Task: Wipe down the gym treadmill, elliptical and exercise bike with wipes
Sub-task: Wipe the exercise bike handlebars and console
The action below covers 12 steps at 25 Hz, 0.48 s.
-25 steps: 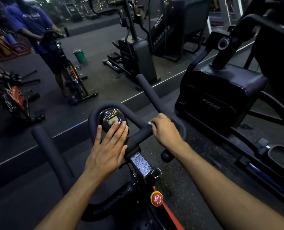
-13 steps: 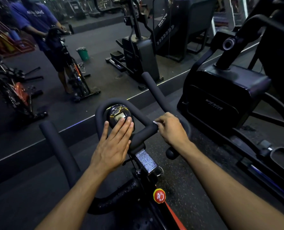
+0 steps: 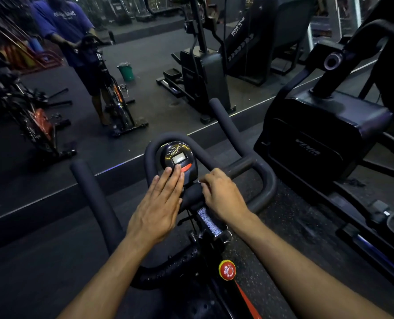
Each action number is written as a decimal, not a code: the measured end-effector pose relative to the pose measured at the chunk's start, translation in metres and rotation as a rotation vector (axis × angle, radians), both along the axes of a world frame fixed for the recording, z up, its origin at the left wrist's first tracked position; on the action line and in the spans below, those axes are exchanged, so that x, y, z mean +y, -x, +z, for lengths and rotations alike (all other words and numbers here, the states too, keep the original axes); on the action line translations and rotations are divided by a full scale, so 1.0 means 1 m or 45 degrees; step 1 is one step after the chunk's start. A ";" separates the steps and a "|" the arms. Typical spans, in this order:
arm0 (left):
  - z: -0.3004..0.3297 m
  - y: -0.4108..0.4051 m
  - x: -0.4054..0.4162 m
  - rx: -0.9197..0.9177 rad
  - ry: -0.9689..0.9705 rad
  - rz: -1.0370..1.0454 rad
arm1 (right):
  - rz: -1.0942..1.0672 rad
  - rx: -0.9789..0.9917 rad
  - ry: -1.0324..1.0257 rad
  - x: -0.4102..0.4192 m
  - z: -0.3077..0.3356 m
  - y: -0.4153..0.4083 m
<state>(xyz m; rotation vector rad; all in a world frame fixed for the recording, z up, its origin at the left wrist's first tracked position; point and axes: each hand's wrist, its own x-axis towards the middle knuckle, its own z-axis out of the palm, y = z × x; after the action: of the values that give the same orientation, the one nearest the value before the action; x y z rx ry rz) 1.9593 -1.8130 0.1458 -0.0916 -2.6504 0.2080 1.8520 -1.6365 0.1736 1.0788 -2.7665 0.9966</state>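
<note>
Left hand (image 3: 155, 209) lying flat, fingers straight, fingertips pressing lower edge of console (image 3: 178, 161). Right hand (image 3: 223, 196) curling round handlebar (image 3: 264, 180) crossbar just beside console. Wipe not visible; exercise bike directly below.

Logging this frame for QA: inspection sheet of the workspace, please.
Surface: dark speckled rubber floor.
Job's things: exercise bike handlebar; round console, screen uncovered; elliptical to the right; wipe not clearly seen.
Clutter: green bin, seen in the wall mirror.
Hands: left hand flat, straight fingers on the console's lower edge; right hand curled round the handlebar's centre.
Cables: thin cable below the console.
Surroundings: red knob on the frame; mirror reflects the person and machines.
</note>
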 end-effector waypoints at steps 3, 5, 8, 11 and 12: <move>0.000 0.000 -0.001 -0.003 -0.005 0.000 | 0.059 0.109 -0.110 0.013 -0.001 0.022; 0.000 0.000 -0.001 -0.006 -0.003 -0.001 | -0.022 0.123 -0.133 0.024 -0.001 0.040; 0.000 0.000 0.000 -0.001 0.009 0.005 | -0.099 0.067 -0.013 0.018 -0.001 0.031; 0.001 0.000 0.000 -0.002 0.021 0.012 | -0.002 -0.039 0.069 -0.001 -0.001 0.005; 0.002 0.000 0.001 -0.001 0.032 0.008 | 0.015 -0.075 0.104 -0.002 0.000 0.002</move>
<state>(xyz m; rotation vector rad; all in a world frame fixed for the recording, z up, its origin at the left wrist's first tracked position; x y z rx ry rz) 1.9592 -1.8124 0.1473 -0.0915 -2.6498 0.2434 1.8498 -1.6386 0.1733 1.0735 -2.7405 1.1505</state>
